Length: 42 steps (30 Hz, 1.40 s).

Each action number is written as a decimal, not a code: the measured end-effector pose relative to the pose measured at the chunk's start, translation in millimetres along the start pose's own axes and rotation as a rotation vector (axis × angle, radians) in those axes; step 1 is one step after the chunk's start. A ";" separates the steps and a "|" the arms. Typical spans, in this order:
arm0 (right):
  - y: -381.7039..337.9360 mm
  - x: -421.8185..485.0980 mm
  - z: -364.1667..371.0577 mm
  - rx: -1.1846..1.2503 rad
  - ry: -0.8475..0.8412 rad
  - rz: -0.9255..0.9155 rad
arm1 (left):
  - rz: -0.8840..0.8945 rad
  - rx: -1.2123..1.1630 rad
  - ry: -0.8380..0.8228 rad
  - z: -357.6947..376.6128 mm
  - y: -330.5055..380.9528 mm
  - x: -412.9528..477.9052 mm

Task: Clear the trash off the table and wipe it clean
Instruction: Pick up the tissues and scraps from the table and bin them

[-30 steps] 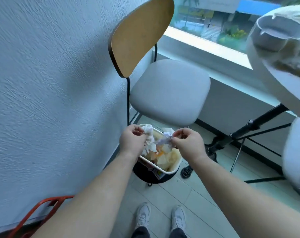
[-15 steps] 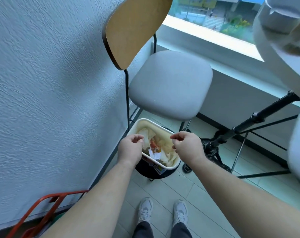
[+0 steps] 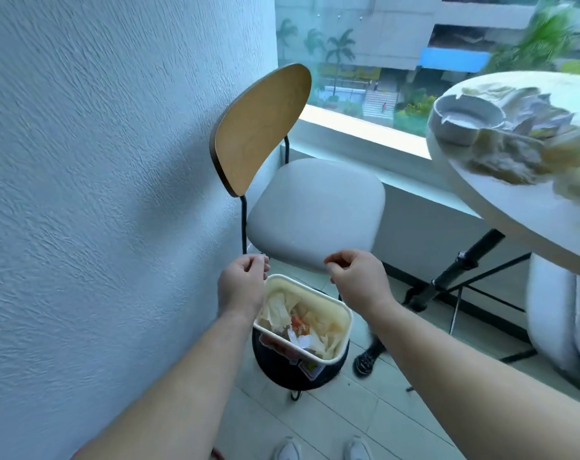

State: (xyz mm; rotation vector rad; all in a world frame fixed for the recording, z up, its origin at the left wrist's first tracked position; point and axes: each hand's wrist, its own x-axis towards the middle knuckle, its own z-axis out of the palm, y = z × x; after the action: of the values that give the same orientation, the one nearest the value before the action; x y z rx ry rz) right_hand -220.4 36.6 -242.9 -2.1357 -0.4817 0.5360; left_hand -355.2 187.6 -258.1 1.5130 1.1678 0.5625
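A small bin (image 3: 343, 327) with a white rim and dark body stands on the floor by the wall, filled with crumpled tissues and wrappers (image 3: 302, 323). My left hand (image 3: 242, 285) hovers over its left edge, fingers curled and holding nothing. My right hand (image 3: 356, 278) hovers above its right side, fingers also curled and empty. The round white table (image 3: 514, 214) at the upper right carries a grey ashtray (image 3: 464, 119) and several crumpled tissues (image 3: 511, 154).
A chair (image 3: 315, 207) with a wooden back and grey seat stands just behind the bin, against the textured wall. A black tripod leg (image 3: 461, 263) slants under the table. A white table pedestal (image 3: 550, 310) is at right. My shoes show at the bottom.
The crumpled tissues that both hands held a second ago have dropped into the bin. Both hands have lifted and spread apart, and my view has tilted up toward the table.
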 end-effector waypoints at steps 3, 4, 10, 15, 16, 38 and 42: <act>-24.3 0.3 -17.9 0.031 0.054 -0.036 | 0.067 -0.029 -0.025 -5.6 30.8 1.2; -36.7 -0.5 -28.7 0.041 0.088 -0.056 | 0.097 -0.046 -0.044 -7.0 47.0 2.2; -85.6 -4.8 -77.0 0.063 0.217 -0.138 | 0.244 -0.070 -0.088 -7.4 109.9 12.8; -112.4 -11.7 -126.3 0.079 0.358 -0.184 | 0.401 -0.076 -0.153 3.2 158.8 9.0; -114.9 -12.4 -134.4 0.087 0.378 -0.186 | 0.421 -0.077 -0.170 6.7 166.0 6.9; -29.4 15.3 -365.2 0.109 0.657 -0.225 | 0.619 -0.155 -0.382 230.5 291.5 -75.7; -11.8 31.0 -384.4 0.110 0.637 -0.220 | 0.641 -0.096 -0.417 253.4 296.4 -85.6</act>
State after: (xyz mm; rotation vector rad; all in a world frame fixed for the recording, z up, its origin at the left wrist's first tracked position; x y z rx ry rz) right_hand 8.7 -191.5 -32.2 -1.9770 -0.3057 -0.2405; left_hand -68.0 17.6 -38.9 1.8086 0.3183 0.6675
